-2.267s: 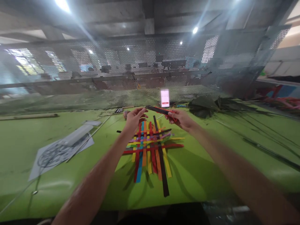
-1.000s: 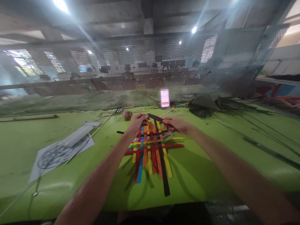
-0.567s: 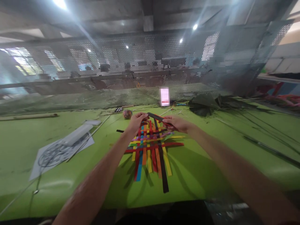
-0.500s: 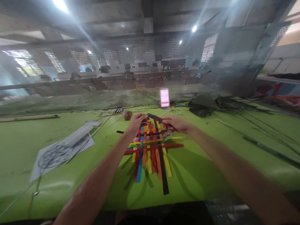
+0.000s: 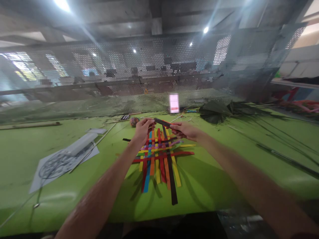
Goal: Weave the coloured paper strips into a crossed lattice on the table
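Observation:
A mat of woven paper strips [image 5: 159, 156], red, yellow, orange, blue and black, lies on the green table [image 5: 224, 176] in front of me. Over its far end both hands hold a dark strip [image 5: 162, 122]. My left hand [image 5: 143, 127] pinches the strip's left end, fingers closed. My right hand [image 5: 183, 130] grips its right part, together with something red under the fingers. The strip hangs just above the mat's upper ends.
A printed sheet with a round drawing [image 5: 63, 159] lies left of the mat. A small ball [image 5: 134, 121] and a lit phone [image 5: 173, 103] stand behind it. Dark leaves [image 5: 219, 111] sit at the back right, and long thin sticks [image 5: 281, 154] cross the right side. A perforated screen [image 5: 124, 73] closes off the table's far edge.
Both hands came down and nearer with the dark strip, from above the mat's far end to just over it. The mat has stayed in place.

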`<action>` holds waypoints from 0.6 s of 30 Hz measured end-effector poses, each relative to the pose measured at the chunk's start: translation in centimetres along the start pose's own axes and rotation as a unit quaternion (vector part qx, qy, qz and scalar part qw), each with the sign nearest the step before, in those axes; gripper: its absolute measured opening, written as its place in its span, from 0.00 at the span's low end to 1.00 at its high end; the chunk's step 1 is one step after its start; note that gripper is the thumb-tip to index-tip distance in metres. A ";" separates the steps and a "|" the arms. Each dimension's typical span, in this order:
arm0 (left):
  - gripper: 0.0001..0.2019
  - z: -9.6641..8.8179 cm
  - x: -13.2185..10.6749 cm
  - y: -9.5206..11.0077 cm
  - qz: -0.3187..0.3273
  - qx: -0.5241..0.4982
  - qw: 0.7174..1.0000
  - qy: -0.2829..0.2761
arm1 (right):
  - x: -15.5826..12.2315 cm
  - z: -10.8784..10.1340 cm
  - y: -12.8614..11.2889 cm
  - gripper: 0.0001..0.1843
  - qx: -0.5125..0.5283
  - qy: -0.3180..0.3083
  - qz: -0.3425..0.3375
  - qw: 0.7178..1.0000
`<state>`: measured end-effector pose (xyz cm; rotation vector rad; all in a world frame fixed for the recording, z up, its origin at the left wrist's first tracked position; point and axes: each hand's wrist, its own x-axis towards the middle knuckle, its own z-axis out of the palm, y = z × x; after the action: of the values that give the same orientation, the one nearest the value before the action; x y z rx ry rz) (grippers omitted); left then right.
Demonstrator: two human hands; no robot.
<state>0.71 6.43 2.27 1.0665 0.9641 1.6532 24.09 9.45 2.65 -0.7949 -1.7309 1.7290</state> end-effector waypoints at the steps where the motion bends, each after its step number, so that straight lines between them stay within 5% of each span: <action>1: 0.14 0.0 0.0 0.1 0.004 -0.001 1.000 -0.001 | 0.0 0.1 0.0 0.15 0.004 0.002 -0.002 1.000; 18: 0.10 0.4 0.0 0.7 0.022 -0.006 1.000 0.019 | 0.5 0.4 0.0 0.15 0.006 0.034 -0.013 0.999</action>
<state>0.95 6.32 3.03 1.0579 0.9608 1.7186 23.47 9.52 2.63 -0.8125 -1.6760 1.6744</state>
